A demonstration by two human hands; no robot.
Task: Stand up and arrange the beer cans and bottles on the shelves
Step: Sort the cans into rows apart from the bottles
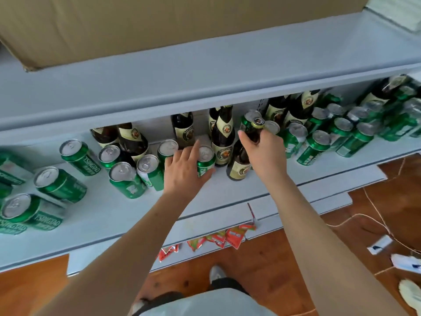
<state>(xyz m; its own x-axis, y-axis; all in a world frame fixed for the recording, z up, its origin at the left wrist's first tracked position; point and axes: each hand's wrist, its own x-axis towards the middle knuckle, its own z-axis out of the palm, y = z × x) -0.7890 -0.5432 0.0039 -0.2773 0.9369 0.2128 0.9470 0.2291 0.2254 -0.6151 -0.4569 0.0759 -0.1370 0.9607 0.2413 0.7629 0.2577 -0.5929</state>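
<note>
On the pale blue shelf (118, 215) stand several green beer cans and brown bottles with cream labels. My right hand (262, 151) grips the neck of a brown bottle (239, 167) that stands near the shelf's middle, its gold cap (258, 123) showing above my fingers. My left hand (184, 169) lies with straight fingers against a green can (205, 164) just left of that bottle. More green cans (127, 179) cluster to the left, and another bottle (223, 137) stands behind.
The upper shelf (205, 71) overhangs the bottles and bears a cardboard box (136, 26). Many cans (355, 133) crowd the right end. Red snack packets (218, 238) lie on a lower shelf. Cords (376, 220) and papers lie on the wooden floor.
</note>
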